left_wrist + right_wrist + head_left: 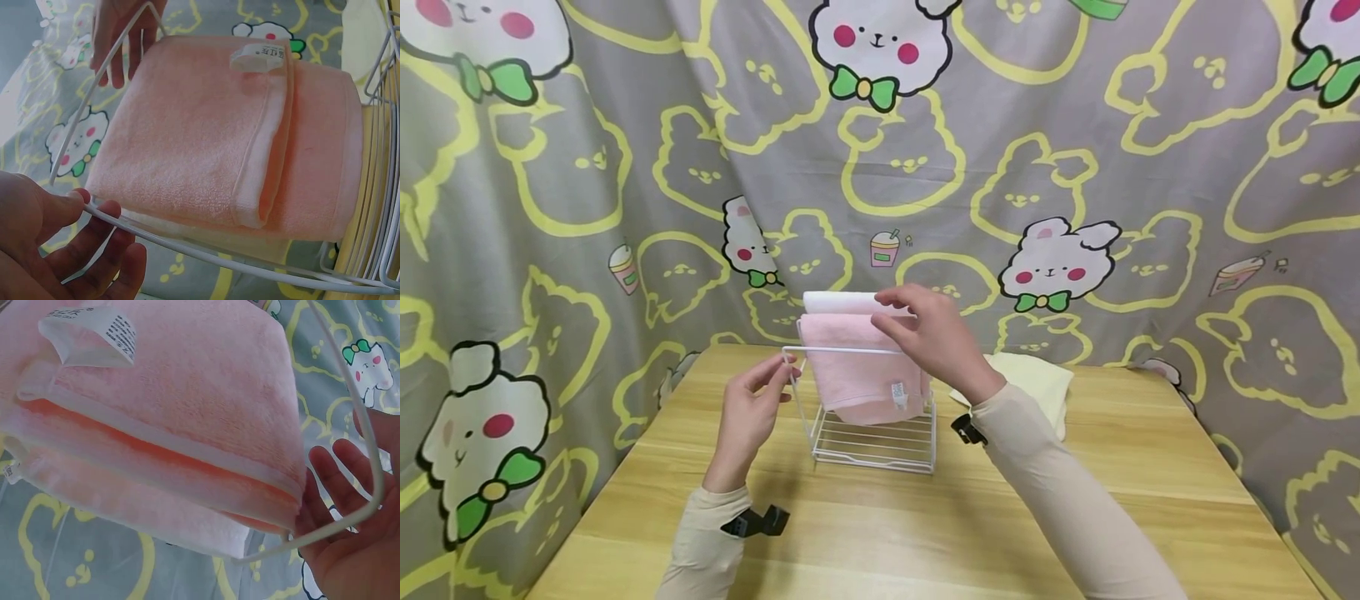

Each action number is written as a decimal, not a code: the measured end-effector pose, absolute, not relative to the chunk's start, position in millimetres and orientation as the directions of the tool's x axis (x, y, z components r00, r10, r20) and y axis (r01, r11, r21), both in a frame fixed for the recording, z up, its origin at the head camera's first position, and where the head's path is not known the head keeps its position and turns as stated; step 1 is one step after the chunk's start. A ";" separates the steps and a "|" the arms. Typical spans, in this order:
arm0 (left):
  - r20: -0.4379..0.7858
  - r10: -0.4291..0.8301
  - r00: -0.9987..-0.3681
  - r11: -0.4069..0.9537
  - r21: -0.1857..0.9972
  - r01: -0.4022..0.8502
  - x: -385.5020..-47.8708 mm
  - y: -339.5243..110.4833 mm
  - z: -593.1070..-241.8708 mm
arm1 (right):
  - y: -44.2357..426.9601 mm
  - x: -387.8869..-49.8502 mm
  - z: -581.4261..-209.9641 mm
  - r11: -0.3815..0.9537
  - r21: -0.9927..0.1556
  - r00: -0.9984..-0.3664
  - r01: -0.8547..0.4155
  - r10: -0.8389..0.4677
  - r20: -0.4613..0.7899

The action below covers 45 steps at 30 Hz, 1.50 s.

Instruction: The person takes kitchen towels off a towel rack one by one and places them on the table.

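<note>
1. Left hand (752, 412) pinches the slim white wire rack (842, 350).
2. Right hand (925, 325) is loosely open, fingers curved beside the folded pink towel (857, 375), which is between both hands.
3. Soft yellow cloth (1041, 387) lies past the right wrist.
4. Wrist views reveal fuzzy pile and a looped label (120, 334), indistinct from the head.

Gry curtain (917, 187) bhnd wd tbl (880, 533)

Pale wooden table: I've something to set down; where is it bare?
Bare wood: before the white wire rack, between the beige left sleeve and right sleeve; also right of the latter. Crowded: the rack, with left hand, right hand, folded pink towel; to its right, pale yellow cloth.
</note>
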<state>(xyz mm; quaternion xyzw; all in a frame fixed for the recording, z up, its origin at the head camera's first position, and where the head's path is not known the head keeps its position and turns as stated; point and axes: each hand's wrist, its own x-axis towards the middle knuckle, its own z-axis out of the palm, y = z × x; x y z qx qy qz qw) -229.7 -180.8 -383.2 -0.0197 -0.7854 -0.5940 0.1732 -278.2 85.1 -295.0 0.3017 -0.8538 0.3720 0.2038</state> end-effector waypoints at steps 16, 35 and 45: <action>0.294 -0.171 -0.940 0.297 0.925 0.235 -229.9 -179.5 -383.8 | 82.6 -283.2 -303.8 0.616 -0.520 -0.799 -0.592 -0.363 0.479; 0.304 -0.174 -0.937 0.287 0.925 0.247 -231.7 -178.6 -387.5 | 80.5 -285.1 -306.4 0.675 -0.557 -0.872 -0.484 -0.325 0.365; 0.299 -0.177 -0.938 0.305 0.922 0.237 -232.1 -178.8 -388.2 | 79.0 -284.0 -304.8 0.647 -0.613 -0.890 -0.453 -0.297 0.345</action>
